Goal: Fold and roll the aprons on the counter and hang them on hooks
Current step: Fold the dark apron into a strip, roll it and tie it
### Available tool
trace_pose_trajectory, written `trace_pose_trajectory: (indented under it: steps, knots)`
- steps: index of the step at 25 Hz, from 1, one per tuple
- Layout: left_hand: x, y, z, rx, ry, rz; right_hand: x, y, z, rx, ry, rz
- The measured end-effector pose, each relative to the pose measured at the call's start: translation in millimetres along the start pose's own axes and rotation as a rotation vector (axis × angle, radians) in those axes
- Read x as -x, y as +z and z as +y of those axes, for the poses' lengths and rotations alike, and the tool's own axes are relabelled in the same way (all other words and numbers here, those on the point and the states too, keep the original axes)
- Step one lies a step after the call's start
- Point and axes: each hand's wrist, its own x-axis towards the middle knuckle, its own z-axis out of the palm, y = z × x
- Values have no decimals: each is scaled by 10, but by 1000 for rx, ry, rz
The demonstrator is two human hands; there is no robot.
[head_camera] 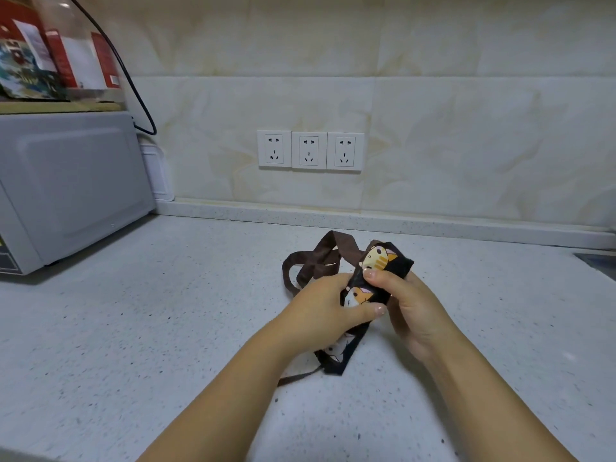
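Both hands gripping apron roll (373,278): left hand (328,303) clamping near end, right hand (405,296) pinching far end, probably keeping roll tight; brown straps (315,261) trailing on table (166,311).

A grey boxy microwave oven (70,191) stands left, a black cable (128,78) looping above it, three white wall sockets (309,150) set in cream tiles (466,128).

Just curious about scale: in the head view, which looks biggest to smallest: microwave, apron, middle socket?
1. microwave, though cut off at the frame edge.
2. apron, bunched up and nearest the camera.
3. middle socket, farthest back, which shrinks it.
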Motion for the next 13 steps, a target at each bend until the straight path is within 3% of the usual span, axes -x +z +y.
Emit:
trace_pose_trajectory:
  steps: [3, 7, 9, 13]
  knots:
    - [-161, 8, -43, 296, -102, 108, -59, -22, 38, 148, 23, 74]
    - [-307, -138, -324, 1040, -306, 470, -63, 42, 135, 580, -5, 249]
    - [-299, -233, -432, 1247, -361, 543, -36, 49, 217, 765, -49, 140]
    - [-266, -283, -491, 1468, -434, 531, 29, 119, 295, 826, -151, -123]
